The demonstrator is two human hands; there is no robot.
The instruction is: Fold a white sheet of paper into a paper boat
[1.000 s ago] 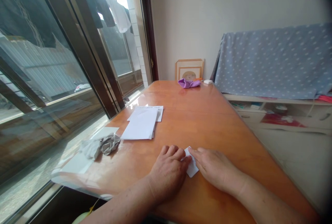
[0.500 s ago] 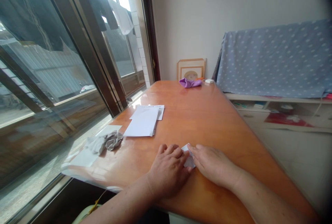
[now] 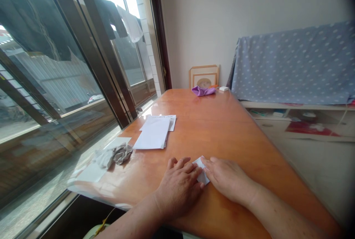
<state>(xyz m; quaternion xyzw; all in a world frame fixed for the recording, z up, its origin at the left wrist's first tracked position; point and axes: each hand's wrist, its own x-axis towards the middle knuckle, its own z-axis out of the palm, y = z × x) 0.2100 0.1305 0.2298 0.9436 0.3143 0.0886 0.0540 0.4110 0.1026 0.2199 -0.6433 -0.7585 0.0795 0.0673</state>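
Observation:
A small piece of folded white paper (image 3: 204, 178) lies on the wooden table near its front edge, between my two hands. My left hand (image 3: 181, 180) holds it from the left, its index fingertip on the sheet and the thumb near the lower corner; the other fingers are bent. From the right, my right hand (image 3: 223, 176) grips the paper's right edge, fingers close together and fingertips at the upper corner. Both hands cover part of the paper, so its full shape is hidden.
Beyond my left hand lies a stack of white sheets (image 3: 152, 135). A crumpled grey cloth (image 3: 122, 153) is at the table's left edge. A purple cloth (image 3: 203, 91) and a small white box (image 3: 223, 88) sit at the far end of the table (image 3: 216, 128).
The left fingers have shifted slightly, and more of the paper shows between my hands. The whole view has tilted up a little, so things sit lower in it.

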